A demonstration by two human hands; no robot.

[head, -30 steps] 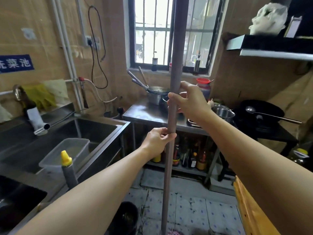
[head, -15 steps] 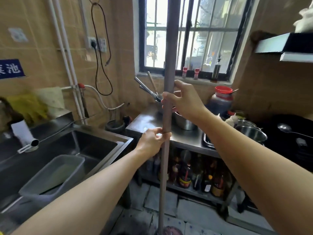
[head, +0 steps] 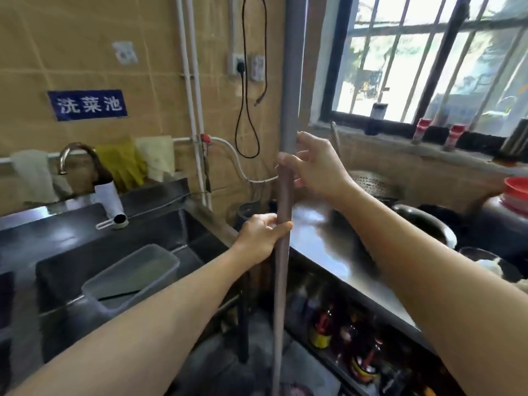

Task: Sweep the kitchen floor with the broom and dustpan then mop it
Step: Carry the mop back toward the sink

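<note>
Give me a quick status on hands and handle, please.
Left hand and right hand grip upright mop handle. Head out of view. Steel table close right.

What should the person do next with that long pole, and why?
Probably draw the pole back toward themselves, so its foot drags across the floor. Both hands already hold it upright: the left hand grips low, the right hand higher up. Its lower end sits on the floor between the sink and the steel table, a tight gap.
</note>
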